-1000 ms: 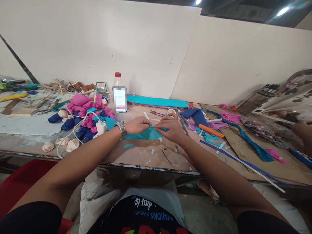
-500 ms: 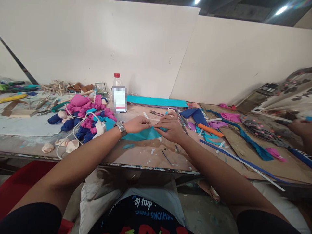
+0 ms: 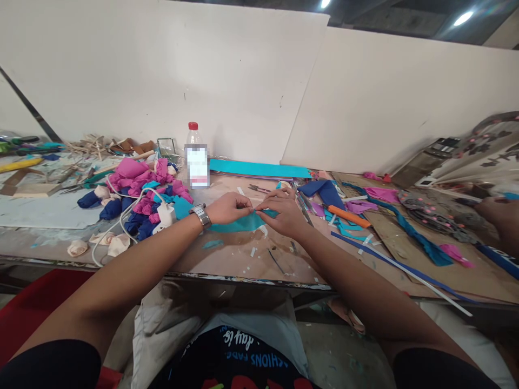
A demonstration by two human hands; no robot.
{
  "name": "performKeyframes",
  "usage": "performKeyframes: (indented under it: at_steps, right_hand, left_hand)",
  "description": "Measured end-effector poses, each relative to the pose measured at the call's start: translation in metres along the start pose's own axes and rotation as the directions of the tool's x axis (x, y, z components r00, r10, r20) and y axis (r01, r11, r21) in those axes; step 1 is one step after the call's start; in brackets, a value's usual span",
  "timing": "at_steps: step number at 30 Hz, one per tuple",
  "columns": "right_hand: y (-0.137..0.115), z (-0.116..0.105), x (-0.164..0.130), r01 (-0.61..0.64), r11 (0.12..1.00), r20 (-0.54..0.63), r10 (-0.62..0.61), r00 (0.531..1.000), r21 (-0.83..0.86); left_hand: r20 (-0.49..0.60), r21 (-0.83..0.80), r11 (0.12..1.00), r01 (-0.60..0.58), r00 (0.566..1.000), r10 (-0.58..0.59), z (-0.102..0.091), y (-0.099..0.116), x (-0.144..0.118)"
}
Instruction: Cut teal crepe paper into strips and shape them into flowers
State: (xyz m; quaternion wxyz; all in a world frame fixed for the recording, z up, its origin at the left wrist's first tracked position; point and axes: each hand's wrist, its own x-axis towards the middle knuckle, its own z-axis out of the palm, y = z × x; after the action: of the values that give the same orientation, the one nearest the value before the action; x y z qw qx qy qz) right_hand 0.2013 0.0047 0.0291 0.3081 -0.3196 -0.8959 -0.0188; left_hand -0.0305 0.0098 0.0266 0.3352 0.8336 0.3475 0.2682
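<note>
A strip of turquoise crepe paper or thin cloth (image 3: 237,224) spans my two hands just above the table. My left hand (image 3: 229,208), with a metal watch (image 3: 200,214) on the wrist, pinches its upper edge between thumb and forefinger. Close against it, my right hand (image 3: 281,213) pinches the same edge with its thumb and forefinger, the other fingers curled loosely above. The fingertips of both hands nearly meet. A small scrap of turquoise (image 3: 213,244) lies on the table in front of my left hand.
Pink, blue and cream rolled paper flowers (image 3: 141,189) are heaped at left beside a white charger and cable (image 3: 165,212). A bottle with a phone (image 3: 197,162) stands behind. Thread snips (image 3: 259,188), an orange cutter (image 3: 348,216) and strips lie right. Another person's hand (image 3: 498,216) is far right.
My left hand has tilted slightly and its fingertips have drawn a little away from the right ones. The turquoise strip hangs a little differently. The view has shifted slightly.
</note>
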Motion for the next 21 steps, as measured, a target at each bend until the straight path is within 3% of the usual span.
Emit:
performKeyframes:
  at_steps: [13, 21]
  right_hand:
    - [-0.0021, 0.0009, -0.0001, -0.021, 1.000, -0.018, 0.021, 1.000, -0.011]
    - [-0.0056, 0.0021, 0.0002, -0.081, 0.997, -0.003, 0.081, 0.997, -0.008]
  left_hand:
    - [-0.051, -0.031, 0.999, 0.008, 0.999, -0.010, 0.0050, 0.0032, 0.0000]
    - [-0.093, 0.127, 0.991, -0.039, 0.994, 0.051, 0.0063, 0.0099, -0.0023]
